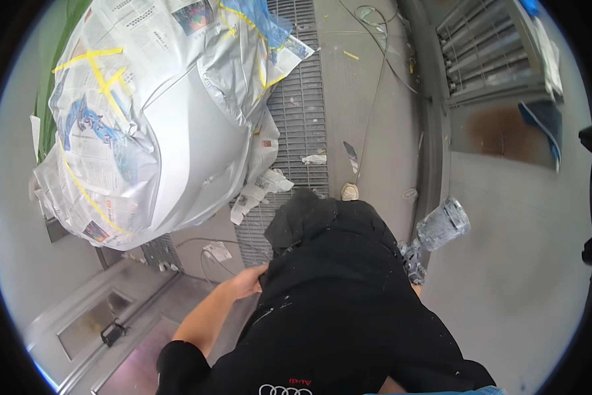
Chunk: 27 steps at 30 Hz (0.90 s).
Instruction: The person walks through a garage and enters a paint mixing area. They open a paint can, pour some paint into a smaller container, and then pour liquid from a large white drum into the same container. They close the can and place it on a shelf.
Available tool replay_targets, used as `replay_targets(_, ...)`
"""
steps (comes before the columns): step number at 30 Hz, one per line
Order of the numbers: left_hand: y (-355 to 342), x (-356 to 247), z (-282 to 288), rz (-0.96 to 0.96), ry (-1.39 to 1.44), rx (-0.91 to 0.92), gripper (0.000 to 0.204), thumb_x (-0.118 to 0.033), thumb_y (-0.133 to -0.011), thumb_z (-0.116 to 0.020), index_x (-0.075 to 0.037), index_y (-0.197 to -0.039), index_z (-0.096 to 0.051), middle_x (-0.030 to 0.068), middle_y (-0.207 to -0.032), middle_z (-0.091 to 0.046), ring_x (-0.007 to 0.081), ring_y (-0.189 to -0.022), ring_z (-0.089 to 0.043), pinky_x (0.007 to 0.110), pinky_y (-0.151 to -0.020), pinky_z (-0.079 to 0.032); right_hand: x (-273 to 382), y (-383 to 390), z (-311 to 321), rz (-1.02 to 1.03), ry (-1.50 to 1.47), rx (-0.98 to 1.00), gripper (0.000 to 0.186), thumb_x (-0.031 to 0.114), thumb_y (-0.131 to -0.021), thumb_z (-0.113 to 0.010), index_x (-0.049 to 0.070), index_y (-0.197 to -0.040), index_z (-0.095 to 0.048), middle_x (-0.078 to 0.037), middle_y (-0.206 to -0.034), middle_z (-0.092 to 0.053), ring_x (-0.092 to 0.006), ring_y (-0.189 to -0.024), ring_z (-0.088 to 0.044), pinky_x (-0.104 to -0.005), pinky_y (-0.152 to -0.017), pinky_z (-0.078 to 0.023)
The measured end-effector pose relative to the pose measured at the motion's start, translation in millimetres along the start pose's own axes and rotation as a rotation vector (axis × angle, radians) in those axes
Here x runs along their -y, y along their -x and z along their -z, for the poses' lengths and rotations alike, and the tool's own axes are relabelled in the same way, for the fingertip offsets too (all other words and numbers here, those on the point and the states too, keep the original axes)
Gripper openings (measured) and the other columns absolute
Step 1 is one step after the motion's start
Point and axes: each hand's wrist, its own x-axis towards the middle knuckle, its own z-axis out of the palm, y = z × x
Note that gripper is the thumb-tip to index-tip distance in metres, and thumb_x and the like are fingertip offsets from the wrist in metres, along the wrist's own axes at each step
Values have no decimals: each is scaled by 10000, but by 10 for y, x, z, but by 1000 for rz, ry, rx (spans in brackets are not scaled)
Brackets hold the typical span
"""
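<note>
My right hand (417, 288) shows only as a sliver beside my hip, with the body of a spray gun (412, 262) at it. The gun's translucent, paint-smeared cup (443, 224) sticks out to the right; my torso hides the grip. On the other side, my left hand (247, 282) lies against my black trousers, its fingertips out of sight. A thin hose (210, 242) runs along the floor near it. Ahead on the left stands a car body part in silver-grey (189, 135), surrounded by newspaper masking (95, 155) and yellow tape (99, 72).
A metal floor grating (298, 125) runs ahead, with torn paper (263, 191) lying on it. Another hose (379, 85) trails over the grey floor. A wall with a barred panel (487, 49) borders the right side. Glazed door panels (98, 322) stand at lower left.
</note>
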Motion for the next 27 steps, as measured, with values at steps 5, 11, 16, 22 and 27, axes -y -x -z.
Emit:
replay_targets(5,61,-1317,-834,-273,-547,-151,485,-418,-1088,-515,-6,-1094,-772,69,-832,-723,138,-769,-667,318,-665,-492,1109,-661,569,276,136,77,409,342,-1008,-728,43,-1286,-707,-144,-1125,-729,-301,-1065,-684,-385,-959,-519)
replay_targets(11,-272,-3111,-1485,-237,-704,-233,687,-525,-1073,-478,93,-893,-719,289,-885,-724,449,-924,-709,503,-861,-512,3412,-1880,504,159,-303,5,191,82,-995,-698,45,-821,-628,-22,-649,-620,-119,-533,-529,-319,-500,-377)
replay_targets(16,-96,-4649,-1935,-367,-1022,-225,662,-518,-1059,-468,55,-838,-716,303,-845,-682,501,-901,-660,543,-815,-512,5110,-2720,969,136,-482,82,200,85,-1014,-671,31,-827,-623,-39,-668,-632,-92,-531,-528,-271,-503,-386)
replay_targets(22,48,-6904,-2447,-305,-1592,-123,437,-393,-1005,-574,-19,-888,-768,247,-934,-738,438,-982,-704,559,-844,-548,6961,-4049,1116,296,-572,-96,129,27,-997,-633,-10,-875,-610,-56,-720,-653,-96,-582,-574,-263,-554,-446)
replay_targets(27,453,-9346,-3620,-846,-1579,-341,215,-226,-930,-708,-79,-1075,-768,158,-999,-751,353,-1018,-718,472,-863,-571,8740,-5325,1235,626,-444,-111,141,-42,-958,-612,-15,-820,-626,-53,-682,-637,-112,-573,-574,-283,-566,-460)
